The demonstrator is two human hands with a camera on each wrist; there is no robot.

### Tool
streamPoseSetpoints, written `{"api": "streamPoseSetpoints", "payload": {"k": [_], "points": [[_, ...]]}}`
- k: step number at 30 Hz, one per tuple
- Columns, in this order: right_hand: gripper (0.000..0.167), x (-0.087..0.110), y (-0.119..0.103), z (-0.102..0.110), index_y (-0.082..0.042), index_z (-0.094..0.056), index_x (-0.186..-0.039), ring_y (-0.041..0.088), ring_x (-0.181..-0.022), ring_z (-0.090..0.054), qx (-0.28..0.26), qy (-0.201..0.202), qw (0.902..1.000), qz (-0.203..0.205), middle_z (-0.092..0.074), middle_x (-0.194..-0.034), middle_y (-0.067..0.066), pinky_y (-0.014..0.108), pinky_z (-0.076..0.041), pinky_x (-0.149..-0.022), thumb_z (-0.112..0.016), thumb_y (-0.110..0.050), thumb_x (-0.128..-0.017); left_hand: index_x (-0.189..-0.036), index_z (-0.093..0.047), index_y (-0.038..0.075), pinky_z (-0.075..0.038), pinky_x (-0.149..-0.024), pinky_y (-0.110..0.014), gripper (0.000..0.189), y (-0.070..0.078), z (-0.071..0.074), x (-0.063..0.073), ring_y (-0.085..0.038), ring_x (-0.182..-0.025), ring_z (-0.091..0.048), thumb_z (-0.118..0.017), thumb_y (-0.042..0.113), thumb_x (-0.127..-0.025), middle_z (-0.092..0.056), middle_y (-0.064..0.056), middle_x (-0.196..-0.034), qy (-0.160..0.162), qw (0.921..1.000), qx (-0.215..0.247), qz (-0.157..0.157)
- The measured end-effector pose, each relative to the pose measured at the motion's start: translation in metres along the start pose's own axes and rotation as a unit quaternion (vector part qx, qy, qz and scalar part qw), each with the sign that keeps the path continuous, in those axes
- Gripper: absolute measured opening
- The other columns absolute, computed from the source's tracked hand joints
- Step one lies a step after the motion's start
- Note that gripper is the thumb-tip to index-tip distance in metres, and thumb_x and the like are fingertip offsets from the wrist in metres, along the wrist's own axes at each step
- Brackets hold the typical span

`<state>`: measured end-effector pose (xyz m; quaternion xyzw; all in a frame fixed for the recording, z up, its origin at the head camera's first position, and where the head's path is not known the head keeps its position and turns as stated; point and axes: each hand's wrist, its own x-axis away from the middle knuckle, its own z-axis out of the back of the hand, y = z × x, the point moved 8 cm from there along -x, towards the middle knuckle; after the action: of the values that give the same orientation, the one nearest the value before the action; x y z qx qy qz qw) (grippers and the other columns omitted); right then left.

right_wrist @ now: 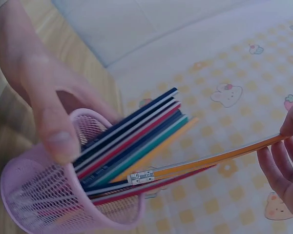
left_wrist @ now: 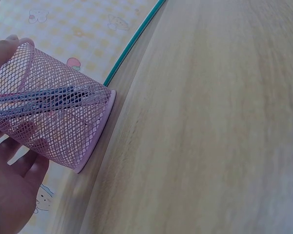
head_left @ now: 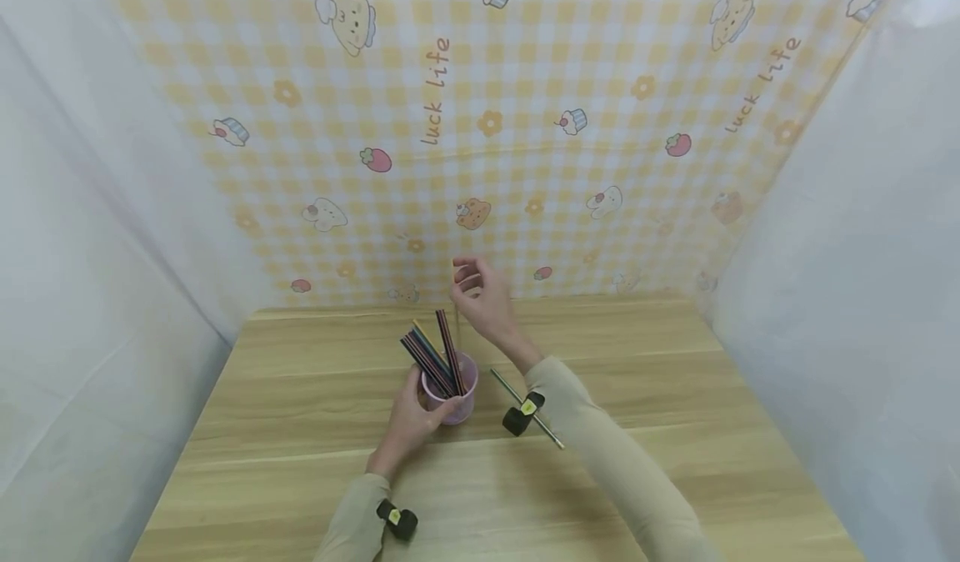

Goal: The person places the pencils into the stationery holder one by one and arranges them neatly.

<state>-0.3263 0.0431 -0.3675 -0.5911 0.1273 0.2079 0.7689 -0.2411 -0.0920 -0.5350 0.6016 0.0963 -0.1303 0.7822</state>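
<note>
My left hand (head_left: 411, 422) grips the side of a pink mesh pencil cup (right_wrist: 31, 178), which stands on the table. In the right wrist view its thumb lies over the rim. Several pencils (right_wrist: 132, 129), dark blue, red, green and yellow among them, lean in the cup with their ends sticking out. Above the cup, my right hand (head_left: 487, 302) pinches a yellow pencil (right_wrist: 219, 155) near its upper end. The lower end, with a silver ferrule, is at the cup's mouth, in front of the other pencils; whether it touches them I cannot tell.
On the wooden table (head_left: 300, 429), a green pencil (head_left: 551, 434) lies to the right of the cup, partly under the right forearm. A yellow checked cloth (head_left: 525, 162) hangs behind the table, with white sheets (head_left: 840, 212) at both sides.
</note>
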Motion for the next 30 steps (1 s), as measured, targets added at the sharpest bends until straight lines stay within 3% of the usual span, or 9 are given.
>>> {"api": "streamPoseSetpoints", "payload": {"k": [6, 13, 16, 23, 27, 30], "points": [[0.035, 0.010, 0.012, -0.018, 0.001, -0.062, -0.124, 0.028, -0.086, -0.069, 0.032, -0.014, 0.9994, 0.006, -0.068, -0.099, 0.017, 0.027, -0.062, -0.069, -0.065, 0.001, -0.089, -0.147, -0.043, 0.012, -0.052, -0.107, -0.045, 0.079, -0.007, -0.001, 0.000, -0.029, -0.127, -0.060, -0.086, 0.022, -0.082, -0.062, -0.011, -0.136, -0.010, 0.9997, 0.015, 0.018], [0.033, 0.024, 0.024, -0.033, 0.005, -0.061, -0.121, 0.030, -0.084, -0.069, 0.058, -0.056, 0.9964, 0.027, -0.067, -0.098, 0.018, 0.037, -0.064, -0.074, -0.065, 0.004, -0.088, -0.150, -0.039, 0.011, -0.051, -0.108, -0.050, 0.083, -0.007, -0.001, -0.001, -0.030, -0.131, -0.057, -0.085, 0.026, -0.083, -0.059, -0.013, -0.141, -0.017, 0.9996, 0.006, 0.023], [0.031, 0.028, 0.025, -0.033, 0.007, -0.061, -0.119, 0.031, -0.083, -0.068, 0.058, -0.068, 0.9954, 0.035, -0.067, -0.098, 0.020, 0.038, -0.063, -0.071, -0.065, 0.005, -0.089, -0.148, -0.040, 0.006, -0.051, -0.108, -0.051, 0.080, 0.006, 0.000, -0.001, -0.034, -0.129, -0.058, -0.085, 0.022, -0.083, -0.059, -0.017, -0.139, -0.014, 0.9998, 0.000, 0.016], [0.031, 0.030, 0.032, -0.024, 0.001, -0.061, -0.121, 0.030, -0.086, -0.068, 0.067, -0.077, 0.9946, 0.017, -0.067, -0.101, 0.018, 0.029, -0.062, -0.072, -0.065, 0.005, -0.090, -0.147, -0.042, 0.005, -0.050, -0.108, -0.054, 0.079, 0.005, 0.001, -0.001, -0.036, -0.128, -0.059, -0.085, 0.015, -0.081, -0.060, -0.020, -0.137, 0.000, 0.9999, -0.002, 0.012], [0.033, 0.030, 0.038, -0.019, 0.003, -0.059, -0.123, 0.030, -0.087, -0.068, 0.079, -0.077, 0.9937, 0.023, -0.067, -0.105, 0.020, 0.029, -0.062, -0.069, -0.064, 0.004, -0.091, -0.145, -0.042, -0.006, -0.054, -0.104, -0.047, 0.077, 0.027, 0.005, 0.001, -0.039, -0.123, -0.061, -0.083, 0.011, -0.081, -0.061, -0.026, -0.133, -0.001, 1.0000, -0.007, -0.004], [0.034, 0.031, 0.043, -0.015, 0.002, -0.059, -0.125, 0.029, -0.088, -0.067, 0.082, -0.079, 0.9934, 0.015, -0.066, -0.108, 0.021, 0.033, -0.062, -0.070, -0.063, 0.004, -0.091, -0.144, -0.043, -0.009, -0.056, -0.103, -0.042, 0.076, 0.034, 0.007, 0.002, -0.038, -0.122, -0.062, -0.083, 0.010, -0.082, -0.062, -0.026, -0.131, -0.007, 0.9999, -0.007, -0.007]]}}
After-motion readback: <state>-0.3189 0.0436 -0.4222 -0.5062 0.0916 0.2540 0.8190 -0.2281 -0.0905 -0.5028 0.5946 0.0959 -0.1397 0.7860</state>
